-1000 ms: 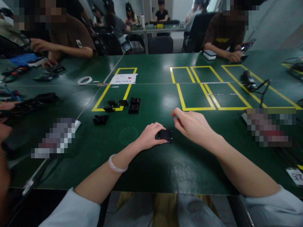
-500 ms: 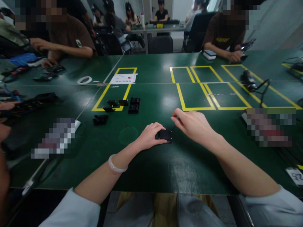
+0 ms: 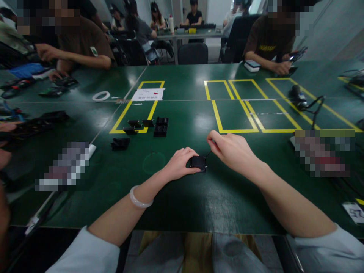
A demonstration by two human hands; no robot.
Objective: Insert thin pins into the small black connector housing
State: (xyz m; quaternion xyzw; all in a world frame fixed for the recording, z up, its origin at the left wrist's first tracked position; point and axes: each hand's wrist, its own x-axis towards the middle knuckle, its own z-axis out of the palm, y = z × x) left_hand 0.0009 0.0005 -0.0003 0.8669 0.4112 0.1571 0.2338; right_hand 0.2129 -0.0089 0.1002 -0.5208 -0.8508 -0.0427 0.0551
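My left hand point(image 3: 180, 163) rests on the green table point(image 3: 184, 197) with its fingers curled round a small black box-shaped part point(image 3: 198, 162), pinning it down. My right hand point(image 3: 231, 149) hovers just right of that part, fingers pinched on a thin dark tool or wire point(image 3: 208, 154) whose tip meets the part's upper right corner. What exactly the pinch holds is too small to name. A pale bangle point(image 3: 139, 199) sits on my left wrist.
Several more black parts point(image 3: 160, 126) lie at a yellow-taped rectangle point(image 3: 129, 110) ahead left, with a white sheet point(image 3: 148, 94) and a tape roll point(image 3: 101, 96) beyond. More yellow rectangles point(image 3: 241, 106) lie ahead right. Other people sit at the far side and left.
Almost nothing: my right hand has shifted very slightly near the black part. My left hand keeps the same hold.
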